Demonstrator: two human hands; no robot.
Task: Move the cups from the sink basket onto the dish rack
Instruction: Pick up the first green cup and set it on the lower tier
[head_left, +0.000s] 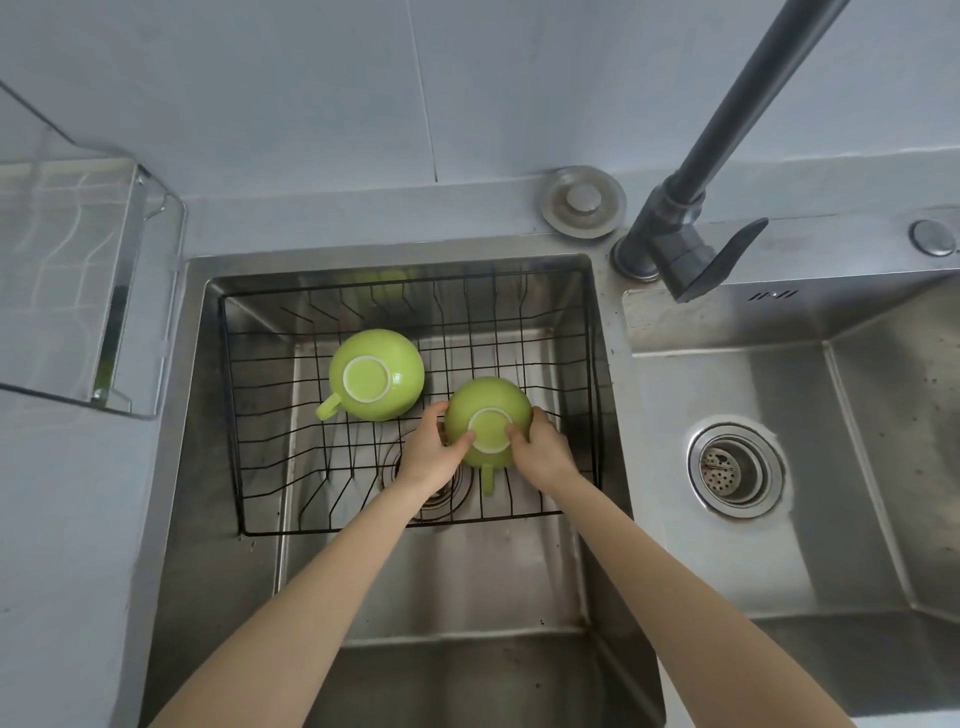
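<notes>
hands are reaching down into the left sink (244, 519), where a black wire basket (592, 364) is sitting. both are wrapping around one upturned green cup (485, 415) in the basket's near right part: the left hand (434, 452) is pressing on its left side with the thumb lying on the pale foot ring, and the right hand (543, 449) is gripping its right side the same way. the cup's handle is pointing toward the person, showing between the two wrists. whether the cup is resting on the wires or hanging just above them is not telling clearly.

a second cup (376, 374), also green and upside down, is lying in the basket just to the left and farther back, apart from the held one, its handle sticking out to the lower left. a clear rack (78, 280) is standing on the table (67, 519) left of the sink. a dark faucet (691, 228) is rising between the two sinks.
</notes>
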